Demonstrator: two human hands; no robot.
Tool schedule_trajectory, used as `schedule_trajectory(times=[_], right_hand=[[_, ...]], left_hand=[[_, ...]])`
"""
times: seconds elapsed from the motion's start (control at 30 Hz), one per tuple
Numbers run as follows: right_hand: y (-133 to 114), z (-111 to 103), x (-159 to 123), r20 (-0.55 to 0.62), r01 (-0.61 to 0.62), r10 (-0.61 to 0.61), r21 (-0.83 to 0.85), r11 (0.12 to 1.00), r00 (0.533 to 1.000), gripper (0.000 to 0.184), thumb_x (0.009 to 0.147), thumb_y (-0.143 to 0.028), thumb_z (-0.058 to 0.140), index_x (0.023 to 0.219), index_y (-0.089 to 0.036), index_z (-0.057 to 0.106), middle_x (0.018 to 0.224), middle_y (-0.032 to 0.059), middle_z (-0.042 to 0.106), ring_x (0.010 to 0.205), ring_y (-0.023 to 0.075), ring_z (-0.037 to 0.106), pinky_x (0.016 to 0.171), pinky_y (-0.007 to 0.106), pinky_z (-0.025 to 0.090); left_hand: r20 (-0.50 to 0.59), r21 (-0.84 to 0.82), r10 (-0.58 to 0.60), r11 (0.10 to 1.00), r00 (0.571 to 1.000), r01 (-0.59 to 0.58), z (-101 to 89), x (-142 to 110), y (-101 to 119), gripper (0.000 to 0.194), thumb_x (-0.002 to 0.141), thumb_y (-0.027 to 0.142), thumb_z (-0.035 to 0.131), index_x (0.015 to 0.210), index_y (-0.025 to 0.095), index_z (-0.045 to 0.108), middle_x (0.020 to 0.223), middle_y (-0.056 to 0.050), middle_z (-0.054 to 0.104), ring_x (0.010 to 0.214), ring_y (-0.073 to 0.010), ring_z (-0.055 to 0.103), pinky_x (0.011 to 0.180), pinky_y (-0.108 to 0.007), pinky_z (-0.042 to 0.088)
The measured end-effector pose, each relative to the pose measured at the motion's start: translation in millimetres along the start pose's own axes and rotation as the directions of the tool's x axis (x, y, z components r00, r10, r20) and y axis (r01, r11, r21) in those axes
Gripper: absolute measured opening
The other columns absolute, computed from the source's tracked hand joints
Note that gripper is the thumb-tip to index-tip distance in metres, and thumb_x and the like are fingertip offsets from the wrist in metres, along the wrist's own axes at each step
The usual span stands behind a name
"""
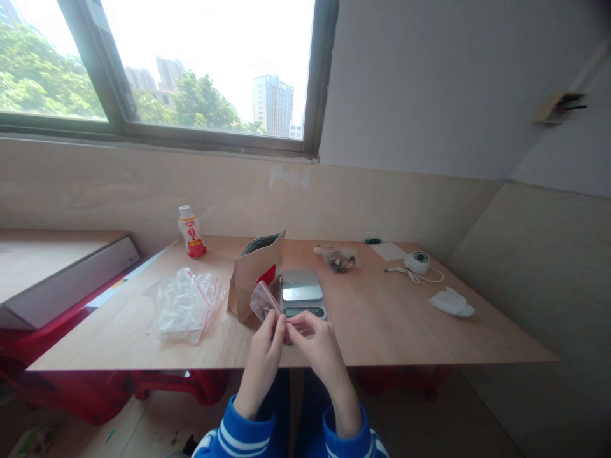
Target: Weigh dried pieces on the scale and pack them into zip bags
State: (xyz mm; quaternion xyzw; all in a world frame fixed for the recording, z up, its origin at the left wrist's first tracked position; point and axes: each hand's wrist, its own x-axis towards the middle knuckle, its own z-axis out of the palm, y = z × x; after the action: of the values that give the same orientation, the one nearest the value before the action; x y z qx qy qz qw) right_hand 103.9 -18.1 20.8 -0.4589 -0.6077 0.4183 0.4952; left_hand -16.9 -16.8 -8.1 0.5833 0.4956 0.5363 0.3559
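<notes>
Just below the centre of the frame, we hold a small clear bag (261, 299) by its pinkish edge, the fingertips of our left hand (266, 338) and right hand (316, 337) pinched closed on it, side by side. Behind it we see an upright brown paper bag (247, 280) and a scale (302, 286); loose clear bags (179, 308) lie at the left.
</notes>
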Motion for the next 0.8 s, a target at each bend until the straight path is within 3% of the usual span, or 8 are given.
schedule_trajectory(times=[0.2,0.3,0.33,0.4,0.47,0.57,0.7,0.8], right_hand=[[-1.7,4.4,-1.3,-0.081,0.003,0.002,0.073,0.997,0.997,0.023,0.08,-0.041,0.061,0.07,-0.02,0.06,0.063,0.0006,0.067,0.059,0.0177,0.068,0.057,0.026,0.056],[2.2,-1.6,1.5,-0.251,0.03,-0.014,0.059,0.998,0.968,0.025,0.08,-0.044,0.06,0.073,-0.02,0.061,0.069,0.0027,0.069,0.061,0.0179,0.067,0.057,0.027,0.055],[5.2,-7.1,2.9,-0.362,0.03,-0.008,0.057,0.998,0.932,0.027,0.079,-0.045,0.06,0.075,-0.019,0.061,0.072,0.0038,0.07,0.061,0.0183,0.067,0.056,0.027,0.055],[13.0,-22.4,5.6,-0.581,0.029,0.033,0.097,0.995,0.813,0.031,0.077,-0.049,0.062,0.079,-0.018,0.06,0.078,0.006,0.071,0.061,0.0187,0.067,0.05,0.026,0.054],[20.1,-39.0,6.6,-0.665,0.046,0.088,0.182,0.982,0.742,0.035,0.073,-0.05,0.065,0.082,-0.017,0.059,0.083,0.008,0.071,0.06,0.0188,0.067,0.046,0.026,0.053],[22.3,-54.7,3.9,-0.653,0.071,0.13,0.273,0.959,0.746,0.038,0.071,-0.049,0.069,0.085,-0.016,0.058,0.084,0.009,0.072,0.055,0.0173,0.066,0.044,0.026,0.053],[9.7,-53.3,-2.2,-0.615,0.094,0.166,0.367,0.925,0.771,0.036,0.071,-0.047,0.07,0.087,-0.016,0.059,0.085,0.0084,0.072,0.056,0.0165,0.066,0.045,0.024,0.052],[2.7,-45.3,-3.3,-0.575,0.076,0.223,0.45,0.89,0.787,0.037,0.07,-0.047,0.071,0.087,-0.017,0.058,0.085,0.0079,0.072,0.057,0.0162,0.066,0.044,0.023,0.051]], left_hand=[[0.074,-0.019,0.056,0.998,0.996,-0.055,1.0,0.4,5.1,0.028,0.087,0.043,0.045,0.073,0.019,0.052,0.063,0.002,0.053,0.06,-0.0134,0.052,0.057,-0.023,0.043],[0.024,-0.036,0.039,0.999,0.999,-0.038,3.8,-2.9,7.9,0.032,0.087,0.044,0.044,0.066,0.02,0.046,0.058,0.003,0.05,0.055,-0.0124,0.049,0.053,-0.022,0.04],[0.003,-0.031,0.026,0.999,1.0,-0.026,3.9,-4.3,8.4,0.034,0.087,0.044,0.043,0.063,0.02,0.043,0.056,0.003,0.047,0.053,-0.012,0.047,0.051,-0.022,0.038],[0.008,-0.001,0.003,1.0,1.0,-0.003,2.9,-6.8,9.1,0.038,0.087,0.045,0.043,0.058,0.021,0.039,0.051,0.003,0.043,0.05,-0.0112,0.043,0.049,-0.021,0.035],[0.091,0.034,0.0,0.999,0.996,-0.003,1.3,-8.1,9.4,0.039,0.087,0.046,0.044,0.058,0.02,0.042,0.052,0.003,0.044,0.051,-0.0113,0.043,0.05,-0.022,0.034],[0.217,0.015,0.039,0.999,0.975,-0.043,0.7,-7.2,7.9,0.039,0.088,0.046,0.043,0.061,0.019,0.049,0.06,0.0,0.05,0.059,-0.0133,0.048,0.058,-0.024,0.037],[0.164,-0.118,0.057,0.992,0.985,-0.038,5.1,-4.4,-4.9,0.045,0.092,0.048,0.031,0.067,0.018,0.055,0.068,-0.003,0.056,0.069,-0.0162,0.054,0.066,-0.027,0.042],[0.127,-0.151,-0.037,0.987,0.991,0.056,12.4,-2.9,-21.5,0.042,0.089,0.051,0.038,0.074,0.018,0.061,0.074,-0.004,0.062,0.07,-0.017,0.057,0.067,-0.029,0.046]])
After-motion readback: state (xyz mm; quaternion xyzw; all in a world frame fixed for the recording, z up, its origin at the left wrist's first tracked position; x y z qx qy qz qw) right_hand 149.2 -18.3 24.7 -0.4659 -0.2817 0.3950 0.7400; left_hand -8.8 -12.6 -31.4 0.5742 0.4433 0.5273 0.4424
